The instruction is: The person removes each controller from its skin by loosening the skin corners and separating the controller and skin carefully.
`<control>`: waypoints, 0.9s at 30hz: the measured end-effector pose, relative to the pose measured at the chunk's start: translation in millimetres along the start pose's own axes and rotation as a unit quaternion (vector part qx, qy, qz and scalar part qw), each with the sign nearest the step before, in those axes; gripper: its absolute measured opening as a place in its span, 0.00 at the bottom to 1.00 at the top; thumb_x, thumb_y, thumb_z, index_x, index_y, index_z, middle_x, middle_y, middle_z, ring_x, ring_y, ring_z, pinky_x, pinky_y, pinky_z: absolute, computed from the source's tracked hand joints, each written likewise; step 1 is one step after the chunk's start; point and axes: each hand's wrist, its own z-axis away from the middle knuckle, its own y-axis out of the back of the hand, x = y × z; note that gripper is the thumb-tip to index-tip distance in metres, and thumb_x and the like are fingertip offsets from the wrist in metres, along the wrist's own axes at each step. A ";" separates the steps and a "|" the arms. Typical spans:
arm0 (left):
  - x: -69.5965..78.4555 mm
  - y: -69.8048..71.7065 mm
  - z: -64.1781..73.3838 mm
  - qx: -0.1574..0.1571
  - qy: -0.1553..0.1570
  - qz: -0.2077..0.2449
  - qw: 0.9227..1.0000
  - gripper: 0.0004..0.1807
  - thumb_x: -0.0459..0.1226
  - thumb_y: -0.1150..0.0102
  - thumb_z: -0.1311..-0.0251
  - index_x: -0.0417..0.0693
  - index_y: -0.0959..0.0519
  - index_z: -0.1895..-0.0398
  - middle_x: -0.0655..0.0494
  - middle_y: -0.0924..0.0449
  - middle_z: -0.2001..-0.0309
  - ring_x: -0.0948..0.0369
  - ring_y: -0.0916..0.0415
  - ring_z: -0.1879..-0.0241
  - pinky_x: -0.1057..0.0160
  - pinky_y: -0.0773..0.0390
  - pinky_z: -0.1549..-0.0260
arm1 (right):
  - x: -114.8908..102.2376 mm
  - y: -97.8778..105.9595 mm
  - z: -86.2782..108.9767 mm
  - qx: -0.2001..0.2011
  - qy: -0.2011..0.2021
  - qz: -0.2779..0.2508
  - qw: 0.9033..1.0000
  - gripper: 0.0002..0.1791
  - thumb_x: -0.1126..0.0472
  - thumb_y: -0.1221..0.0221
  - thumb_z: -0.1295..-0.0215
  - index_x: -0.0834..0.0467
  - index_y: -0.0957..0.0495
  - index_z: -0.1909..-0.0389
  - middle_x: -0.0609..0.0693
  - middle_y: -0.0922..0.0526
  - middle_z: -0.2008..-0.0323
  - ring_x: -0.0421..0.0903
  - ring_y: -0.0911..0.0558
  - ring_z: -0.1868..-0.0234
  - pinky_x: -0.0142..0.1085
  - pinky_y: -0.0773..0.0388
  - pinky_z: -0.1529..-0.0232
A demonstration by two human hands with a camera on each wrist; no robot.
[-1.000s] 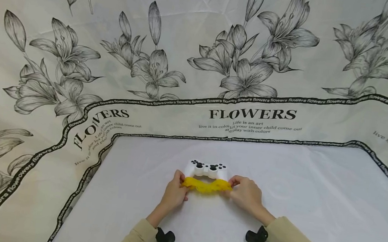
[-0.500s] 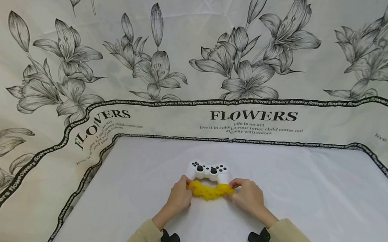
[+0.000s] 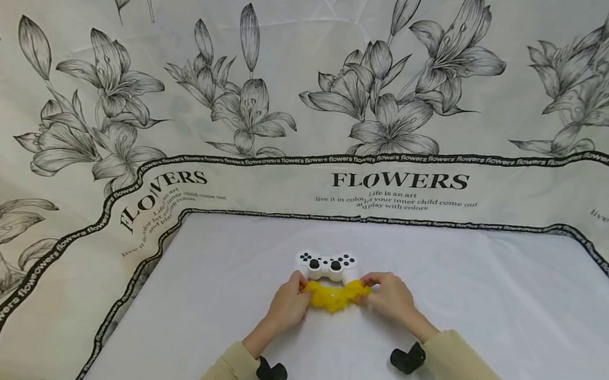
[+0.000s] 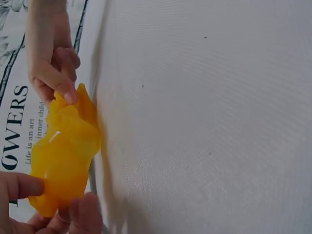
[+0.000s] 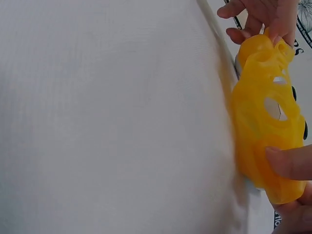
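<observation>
A soft yellow silicone controller cover [image 3: 331, 299] with cut-out holes is stretched between both hands. My left hand [image 3: 288, 303] pinches its left end between thumb and fingers; my right hand [image 3: 390, 299] pinches the right end. In the right wrist view the cover [image 5: 251, 107] is loose and wrinkled, with round openings through it. The left wrist view shows the cover [image 4: 66, 151] bulging near the left thumb. Just beyond it on the table lies a white game controller [image 3: 325, 265] with black sticks and buttons. The cover hides part of the controller's grips in the head view.
A white cloth covers the table [image 3: 467, 281]. Behind and at the sides hangs a pale curtain [image 3: 283, 181] printed with black lilies and lettering. Black wrist-worn cameras [image 3: 271, 373] sit at both sleeves.
My left hand has shifted right, closer to the right hand, and the cover between them is more bunched. The controller stays in about the same place.
</observation>
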 end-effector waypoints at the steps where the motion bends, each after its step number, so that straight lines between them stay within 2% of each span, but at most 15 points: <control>1: -0.7 -0.2 -1.1 -0.002 -0.008 0.005 1.000 0.10 0.34 0.52 0.39 0.45 0.31 0.55 0.54 0.27 0.70 0.63 0.33 0.85 0.69 0.32 0.81 | 1.0 0.7 -0.6 -0.010 0.001 -0.011 1.000 0.16 0.58 0.31 0.54 0.59 0.16 0.62 0.55 0.14 0.60 0.53 0.19 0.56 0.50 0.24 0.52; 5: -4.6 0.5 -5.1 -0.018 -0.027 0.042 0.999 0.18 0.35 0.51 0.41 0.43 0.27 0.47 0.55 0.29 0.67 0.64 0.33 0.83 0.69 0.30 0.81 | 4.9 5.3 -1.6 -0.066 -0.001 -0.071 0.995 0.18 0.58 0.33 0.52 0.62 0.17 0.60 0.55 0.15 0.59 0.56 0.21 0.50 0.57 0.29 0.43; 7: -6.5 2.0 -7.0 -0.033 -0.026 0.055 0.998 0.20 0.36 0.51 0.40 0.42 0.25 0.44 0.55 0.28 0.71 0.63 0.33 0.82 0.69 0.30 0.82 | 7.6 8.4 -1.0 -0.088 -0.004 -0.093 0.992 0.20 0.56 0.33 0.51 0.62 0.18 0.58 0.56 0.16 0.57 0.56 0.22 0.48 0.57 0.29 0.43; 10: -10.0 3.9 -10.2 -0.046 -0.023 0.059 0.997 0.18 0.37 0.51 0.38 0.39 0.21 0.49 0.56 0.27 0.77 0.63 0.33 0.82 0.69 0.31 0.81 | 12.0 13.3 0.9 -0.099 0.008 -0.120 0.988 0.23 0.52 0.34 0.49 0.64 0.19 0.57 0.56 0.16 0.58 0.49 0.22 0.57 0.45 0.23 0.56; 11: -11.0 3.9 -11.0 -0.050 -0.020 0.059 0.997 0.17 0.38 0.50 0.38 0.39 0.20 0.51 0.55 0.27 0.79 0.62 0.33 0.83 0.69 0.31 0.81 | 14.4 14.3 1.8 -0.101 0.026 -0.130 0.986 0.23 0.52 0.35 0.47 0.65 0.20 0.55 0.56 0.16 0.58 0.47 0.21 0.60 0.40 0.22 0.61; 14: -13.6 3.1 -12.2 -0.058 -0.012 0.068 0.996 0.15 0.38 0.50 0.36 0.38 0.18 0.56 0.55 0.25 0.78 0.62 0.30 0.82 0.70 0.30 0.79 | 19.3 16.0 3.8 -0.105 0.052 -0.161 0.980 0.27 0.50 0.37 0.43 0.68 0.23 0.51 0.57 0.16 0.58 0.40 0.25 0.70 0.30 0.27 0.72; 17: -14.0 2.5 -12.2 -0.064 -0.024 0.084 0.994 0.15 0.38 0.49 0.35 0.37 0.19 0.55 0.53 0.23 0.71 0.62 0.27 0.80 0.69 0.27 0.77 | 22.5 17.5 5.0 -0.105 0.065 -0.167 0.978 0.27 0.51 0.39 0.39 0.68 0.24 0.48 0.59 0.17 0.55 0.37 0.23 0.67 0.27 0.26 0.69; 20: -13.6 2.5 -11.8 -0.076 -0.034 0.100 0.991 0.15 0.38 0.51 0.33 0.37 0.21 0.52 0.50 0.23 0.66 0.62 0.26 0.80 0.69 0.25 0.77 | 24.6 19.6 6.4 -0.117 0.067 -0.159 0.978 0.24 0.53 0.42 0.35 0.68 0.24 0.48 0.59 0.17 0.53 0.38 0.23 0.62 0.26 0.27 0.64; 24: -13.5 2.4 -11.0 -0.115 -0.037 0.121 0.985 0.16 0.37 0.56 0.30 0.36 0.25 0.47 0.49 0.24 0.64 0.62 0.28 0.81 0.66 0.23 0.78 | 27.5 23.7 10.2 -0.151 0.091 -0.178 0.968 0.21 0.57 0.47 0.30 0.69 0.27 0.45 0.56 0.20 0.61 0.39 0.28 0.71 0.27 0.29 0.72; 27: -12.3 2.1 -11.4 -0.131 -0.044 0.143 0.980 0.18 0.37 0.58 0.28 0.34 0.26 0.46 0.48 0.24 0.61 0.63 0.29 0.82 0.64 0.22 0.78 | 29.5 28.8 12.1 -0.171 0.093 -0.208 0.959 0.20 0.58 0.49 0.28 0.69 0.28 0.44 0.52 0.22 0.63 0.42 0.28 0.72 0.29 0.27 0.75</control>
